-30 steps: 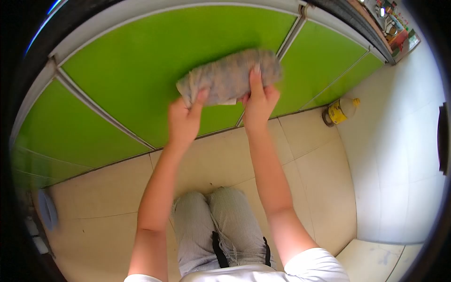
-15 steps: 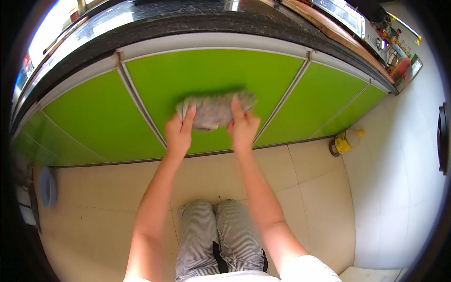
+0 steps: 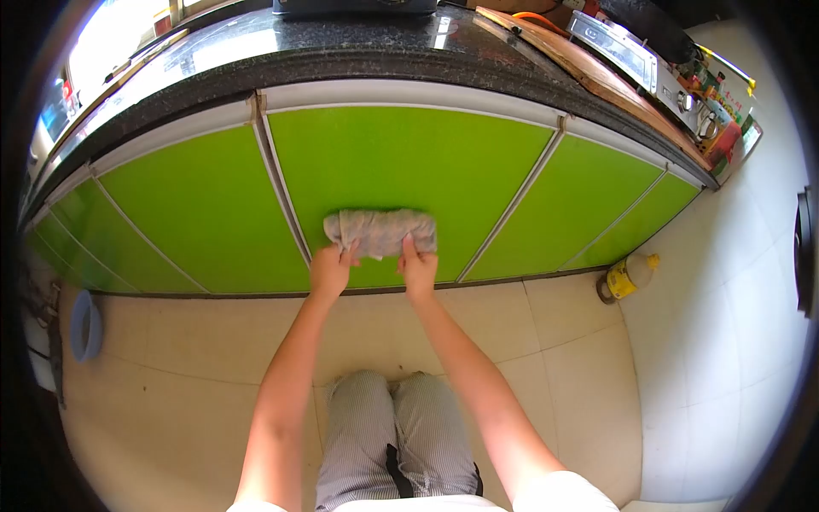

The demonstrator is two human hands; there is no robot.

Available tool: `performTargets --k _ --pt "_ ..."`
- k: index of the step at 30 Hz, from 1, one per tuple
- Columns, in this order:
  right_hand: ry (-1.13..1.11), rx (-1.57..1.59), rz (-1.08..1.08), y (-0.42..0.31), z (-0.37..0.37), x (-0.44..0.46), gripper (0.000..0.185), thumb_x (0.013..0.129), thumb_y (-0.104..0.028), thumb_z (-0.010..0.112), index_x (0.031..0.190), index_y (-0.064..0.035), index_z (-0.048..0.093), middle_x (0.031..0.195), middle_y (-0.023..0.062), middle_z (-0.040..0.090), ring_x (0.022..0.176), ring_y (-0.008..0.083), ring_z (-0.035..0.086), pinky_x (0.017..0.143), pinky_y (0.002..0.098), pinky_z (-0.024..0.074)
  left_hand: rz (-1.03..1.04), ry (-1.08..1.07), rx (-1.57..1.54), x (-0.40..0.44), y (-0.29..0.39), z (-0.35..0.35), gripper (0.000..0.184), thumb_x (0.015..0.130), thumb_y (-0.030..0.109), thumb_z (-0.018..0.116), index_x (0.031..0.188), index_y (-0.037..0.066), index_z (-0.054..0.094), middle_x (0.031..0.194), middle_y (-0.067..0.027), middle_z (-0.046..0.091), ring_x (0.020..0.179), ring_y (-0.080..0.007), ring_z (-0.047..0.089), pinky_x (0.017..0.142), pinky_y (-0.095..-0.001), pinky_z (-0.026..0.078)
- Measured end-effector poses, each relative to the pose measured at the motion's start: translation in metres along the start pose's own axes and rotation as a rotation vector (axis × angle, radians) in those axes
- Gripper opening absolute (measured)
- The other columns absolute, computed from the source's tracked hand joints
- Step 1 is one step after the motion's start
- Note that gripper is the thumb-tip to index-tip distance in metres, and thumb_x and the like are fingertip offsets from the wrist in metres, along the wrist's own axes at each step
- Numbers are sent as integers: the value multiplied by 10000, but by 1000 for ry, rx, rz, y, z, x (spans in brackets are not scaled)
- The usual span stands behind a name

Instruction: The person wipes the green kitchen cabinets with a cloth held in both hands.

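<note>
A folded greyish checked cloth (image 3: 375,230) is stretched sideways between my two hands, in front of the middle green cabinet door (image 3: 409,158). My left hand (image 3: 331,269) grips its lower left corner, thumb on the near side. At the lower right part of the cloth, my right hand (image 3: 418,266) holds on in the same way. The fingers behind the cloth are hidden. Whether the cloth presses on the door or hangs just before it, I cannot tell for certain.
Above the doors runs a dark stone countertop (image 3: 358,55), with a gas stove (image 3: 627,55) and a wooden board (image 3: 546,38) at the right. A yellow-labelled bottle (image 3: 629,277) stands on the tiled floor by the white wall. A blue basin (image 3: 85,326) is at the left.
Both hands have moved the cloth lower on the door and slightly left, still gripping it. The view has shifted a little, so more of the countertop shows.
</note>
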State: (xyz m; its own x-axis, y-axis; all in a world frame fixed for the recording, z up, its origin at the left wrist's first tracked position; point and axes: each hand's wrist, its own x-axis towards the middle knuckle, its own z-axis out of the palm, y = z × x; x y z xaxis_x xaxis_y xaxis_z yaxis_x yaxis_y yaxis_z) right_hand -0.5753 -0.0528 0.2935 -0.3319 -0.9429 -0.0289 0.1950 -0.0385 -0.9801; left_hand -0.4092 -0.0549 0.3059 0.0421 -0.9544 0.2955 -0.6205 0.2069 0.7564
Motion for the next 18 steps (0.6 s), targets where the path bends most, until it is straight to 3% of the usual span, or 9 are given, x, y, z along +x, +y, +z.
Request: performTargets --k 3,4,6,8,10,12,15,18 --pt "1 -2 44 21 4 -14 431 839 -306 607 529 -45 460 443 33 428 386 123 404 369 281 323 -151 -91 -14 -16 -16 2 408 882 361 496 751 -12 596 648 -144 620 550 -288 593 544 -371 449" --pt "48 -18 33 22 7 -13 430 837 -301 611 528 -44 459 442 34 428 380 123 402 360 283 317 -115 -68 14 -14 -19 -2 418 879 378 496 763 -11 599 661 -154 617 564 -287 593 553 -368 447" --pt "142 -56 7 -4 16 -13 428 832 -292 620 526 -41 457 440 36 426 368 121 400 343 286 306 -40 -19 62 -4 3 -24 441 872 411 498 786 -8 605 687 -173 611 592 -285 594 571 -361 445" --pt "71 88 -79 -64 30 -14 407 825 -271 631 542 -34 460 448 37 433 358 114 399 329 277 295 -39 52 -62 20 17 -41 464 859 448 508 832 -4 614 693 -187 591 603 -267 571 595 -348 439" --pt "2 99 -166 -120 47 -17 387 828 -270 627 571 -33 462 467 34 446 352 104 394 327 262 290 144 262 -315 35 62 -70 475 856 456 514 807 -7 612 636 -160 575 563 -230 532 574 -340 432" --pt "-25 103 -286 -160 67 -16 392 833 -272 622 565 -42 450 466 31 444 354 99 394 329 261 295 237 398 -368 49 92 -99 471 861 435 522 796 -23 608 622 -124 581 565 -186 525 579 -325 431" --pt "-91 238 -312 -194 90 -20 404 838 -271 615 546 -47 449 465 24 444 355 89 388 335 253 296 192 390 -372 60 112 -133 450 872 399 525 796 -38 603 619 -92 584 571 -147 510 572 -305 429" --pt "-22 160 -376 -175 98 -23 397 844 -261 608 541 -49 462 466 12 438 370 77 377 354 247 297 201 471 -428 58 98 -122 417 875 367 535 777 -36 587 574 -66 545 538 -111 474 534 -288 412"
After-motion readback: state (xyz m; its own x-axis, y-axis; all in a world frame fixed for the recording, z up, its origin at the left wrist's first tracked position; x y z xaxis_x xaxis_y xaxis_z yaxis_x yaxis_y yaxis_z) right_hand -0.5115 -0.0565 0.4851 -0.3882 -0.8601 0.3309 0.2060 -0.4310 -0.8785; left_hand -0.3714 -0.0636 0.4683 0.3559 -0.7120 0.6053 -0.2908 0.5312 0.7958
